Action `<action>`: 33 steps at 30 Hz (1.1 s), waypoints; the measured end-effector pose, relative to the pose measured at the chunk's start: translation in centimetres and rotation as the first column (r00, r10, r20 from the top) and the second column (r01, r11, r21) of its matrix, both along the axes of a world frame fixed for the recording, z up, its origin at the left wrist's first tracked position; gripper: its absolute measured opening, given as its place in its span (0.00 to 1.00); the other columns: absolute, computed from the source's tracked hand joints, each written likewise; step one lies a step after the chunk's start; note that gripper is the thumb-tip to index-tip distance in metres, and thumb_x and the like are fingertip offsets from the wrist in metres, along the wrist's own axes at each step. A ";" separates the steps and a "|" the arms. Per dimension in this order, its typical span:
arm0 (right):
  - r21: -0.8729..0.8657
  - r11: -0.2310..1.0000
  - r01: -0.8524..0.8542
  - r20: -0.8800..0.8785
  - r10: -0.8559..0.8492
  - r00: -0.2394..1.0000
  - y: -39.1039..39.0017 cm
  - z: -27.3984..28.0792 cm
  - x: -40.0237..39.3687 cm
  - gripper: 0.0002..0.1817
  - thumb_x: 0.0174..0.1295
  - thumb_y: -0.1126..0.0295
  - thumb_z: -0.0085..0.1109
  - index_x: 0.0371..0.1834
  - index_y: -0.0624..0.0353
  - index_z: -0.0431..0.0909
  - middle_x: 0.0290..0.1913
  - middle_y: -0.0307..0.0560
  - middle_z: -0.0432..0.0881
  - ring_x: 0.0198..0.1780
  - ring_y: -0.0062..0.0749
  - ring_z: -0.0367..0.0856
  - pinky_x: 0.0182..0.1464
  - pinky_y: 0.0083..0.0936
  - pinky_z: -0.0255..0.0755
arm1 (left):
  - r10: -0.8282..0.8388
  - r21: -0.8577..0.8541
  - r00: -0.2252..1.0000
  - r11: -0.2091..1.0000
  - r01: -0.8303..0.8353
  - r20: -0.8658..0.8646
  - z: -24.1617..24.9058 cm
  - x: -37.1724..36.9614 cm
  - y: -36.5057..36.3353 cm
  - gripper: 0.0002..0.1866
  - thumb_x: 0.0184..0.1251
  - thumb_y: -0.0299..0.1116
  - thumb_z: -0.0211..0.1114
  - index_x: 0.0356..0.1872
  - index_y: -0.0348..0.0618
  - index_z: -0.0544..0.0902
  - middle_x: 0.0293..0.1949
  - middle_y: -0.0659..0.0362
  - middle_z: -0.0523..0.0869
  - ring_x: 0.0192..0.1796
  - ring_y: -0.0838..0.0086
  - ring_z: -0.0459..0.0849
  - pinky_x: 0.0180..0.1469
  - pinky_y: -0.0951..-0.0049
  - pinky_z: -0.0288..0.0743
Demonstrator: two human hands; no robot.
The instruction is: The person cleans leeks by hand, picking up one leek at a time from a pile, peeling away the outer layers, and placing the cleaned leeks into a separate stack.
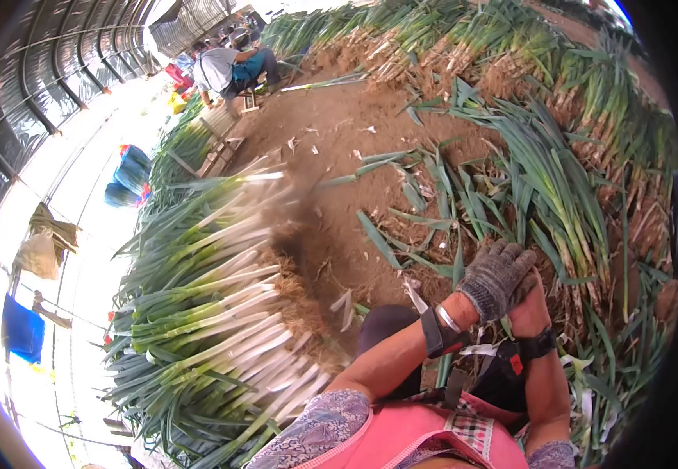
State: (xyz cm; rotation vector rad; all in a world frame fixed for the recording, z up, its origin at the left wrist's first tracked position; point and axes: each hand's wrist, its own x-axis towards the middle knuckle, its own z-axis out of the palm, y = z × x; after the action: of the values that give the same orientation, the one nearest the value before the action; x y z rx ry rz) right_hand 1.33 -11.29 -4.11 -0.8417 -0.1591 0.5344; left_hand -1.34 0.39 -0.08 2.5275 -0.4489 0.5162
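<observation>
In front of my body at lower right, my two hands meet. The grey knitted glove on my left hand [497, 275] covers its fingers, which are bent and pressed together over the other hand. Under it is my right hand [528, 306]; its fingers are mostly hidden. What lies between the hands, if anything, I cannot make out. Just beyond them, a bundle of untrimmed leeks [562, 184] lies on the soil with green leaves and brownish stems. To the left, a long row of cleaned leeks [237, 301] shows white stalks, with root ends toward me.
Loose leaf scraps [440, 195] litter the bare soil [327, 129]. A heap of leeks [464, 39] curves along the back and right. A person [226, 69] sits on a low stool [250, 100] at the back. A wooden frame [218, 144] stands behind the row.
</observation>
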 end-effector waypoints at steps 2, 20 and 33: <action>0.154 0.988 -0.012 -0.257 0.052 0.965 0.1 0.9 0.1 0.13 0.65 0.70 0.41 0.49 0.62 0.71 0.47 0.48 0.78 0.48 0.33 0.77 0.50 0.28 0.73 | -0.050 0.048 0.998 0.997 0.053 -0.048 0.0 0.2 -0.1 0.21 0.57 0.41 0.56 0.49 0.41 0.74 0.49 0.47 0.75 0.54 0.52 0.71 0.58 0.55 0.61; 0.242 0.969 -0.043 -0.355 0.130 0.926 0.7 1.2 0.1 0.17 0.68 0.61 0.36 0.50 0.59 0.70 0.49 0.48 0.76 0.50 0.35 0.77 0.51 0.33 0.73 | 0.010 0.005 0.999 1.000 -0.011 0.034 0.0 -0.4 0.3 0.23 0.59 0.44 0.54 0.52 0.40 0.72 0.48 0.47 0.75 0.52 0.52 0.71 0.56 0.55 0.62; 0.262 0.965 0.001 -0.467 0.126 0.875 1.1 0.8 0.2 0.17 0.66 0.58 0.41 0.50 0.57 0.71 0.49 0.46 0.77 0.51 0.36 0.75 0.53 0.35 0.71 | -0.001 0.018 1.000 1.000 0.001 -0.002 -0.1 -0.3 0.5 0.22 0.58 0.44 0.55 0.50 0.40 0.73 0.46 0.47 0.75 0.52 0.52 0.71 0.57 0.56 0.61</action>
State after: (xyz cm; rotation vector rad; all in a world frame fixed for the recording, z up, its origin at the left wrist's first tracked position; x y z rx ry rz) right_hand 1.53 -10.21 -3.36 -0.4324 0.2017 0.7529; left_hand -1.63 0.84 -0.14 2.5450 -0.4563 0.5113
